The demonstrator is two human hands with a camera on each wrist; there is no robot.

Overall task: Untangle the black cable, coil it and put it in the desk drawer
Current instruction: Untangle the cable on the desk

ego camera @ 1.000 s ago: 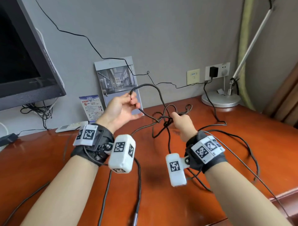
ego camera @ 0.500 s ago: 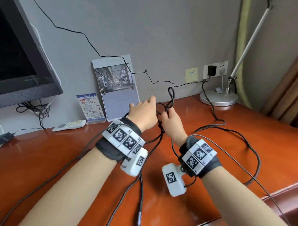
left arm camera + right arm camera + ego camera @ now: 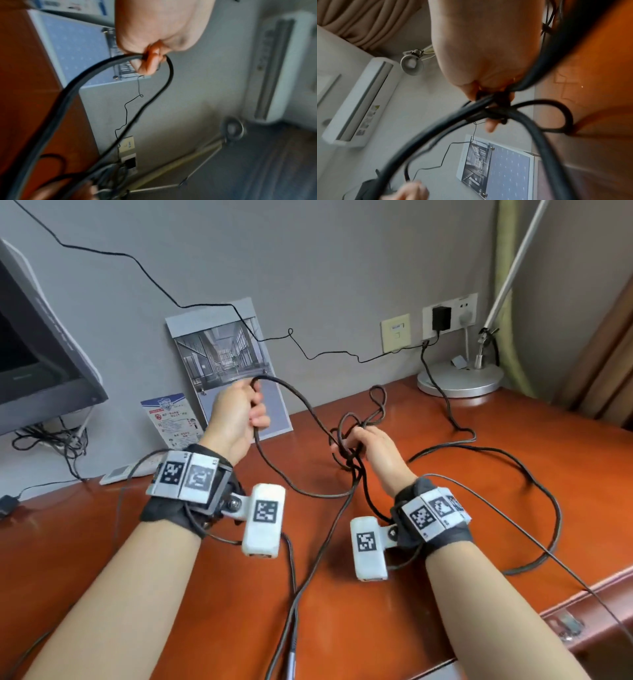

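Note:
A long black cable (image 3: pixel 534 484) sprawls in loops over the red-brown desk (image 3: pixel 513 440), with a knot of tangled loops (image 3: pixel 356 436) near the middle. My left hand (image 3: pixel 239 416) is raised above the desk and grips one strand of the cable (image 3: pixel 102 69), which arcs from the fist down to the knot. My right hand (image 3: pixel 370 446) is lower and pinches the knot (image 3: pixel 498 108), fingers curled round several strands. One cable end with a metal plug (image 3: pixel 291 662) lies at the desk's front edge. No drawer is in view.
A calendar (image 3: pixel 229 364) and a leaflet (image 3: pixel 171 419) lean on the wall behind my hands. A monitor (image 3: pixel 34 364) stands at left, a lamp base (image 3: pixel 459 378) at back right. A thin black wire (image 3: pixel 325 357) runs along the wall to the socket (image 3: pixel 445 316). A remote (image 3: pixel 116 474) lies at back left.
My left hand has moved away from the right one, up and to the left, drawing a strand out of the knot. The right hand stays on the knot, slightly lower.

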